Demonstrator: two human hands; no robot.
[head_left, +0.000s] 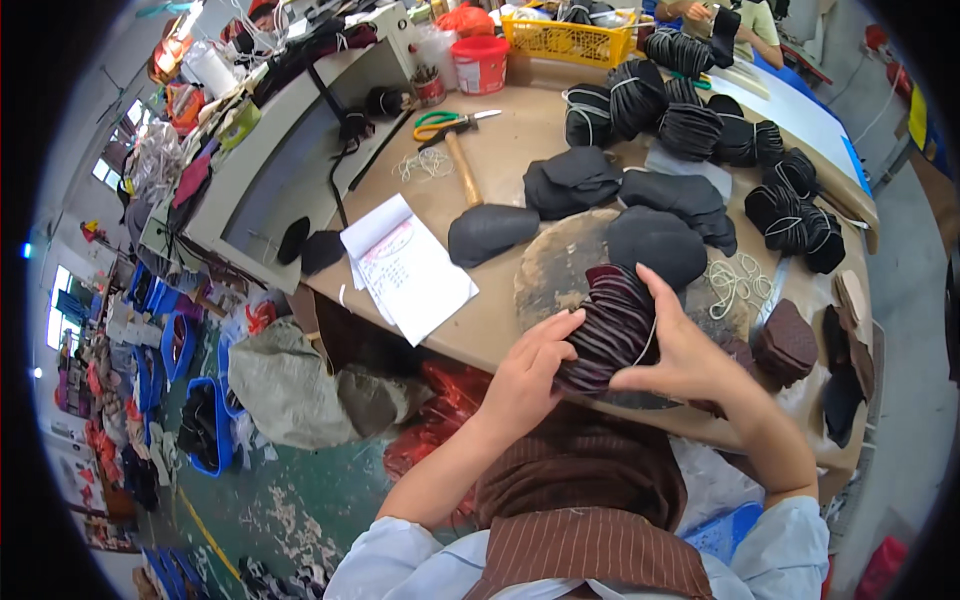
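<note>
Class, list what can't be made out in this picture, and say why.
All in the head view:
Stack: its right side is partly covered by the right grip.
Round board: its middle is hidden by the stack and black pieces.
Notepad: some writing is too small to read.
Co-worker: the head is cut off by the top edge.

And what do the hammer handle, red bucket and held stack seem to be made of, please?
Hammer handle: likely smooth wood, given its tan colour. Red bucket: probably smooth plastic, given moulded-looking rim. Held stack: perhaps fabric or leather; dull, layered edges.
</note>
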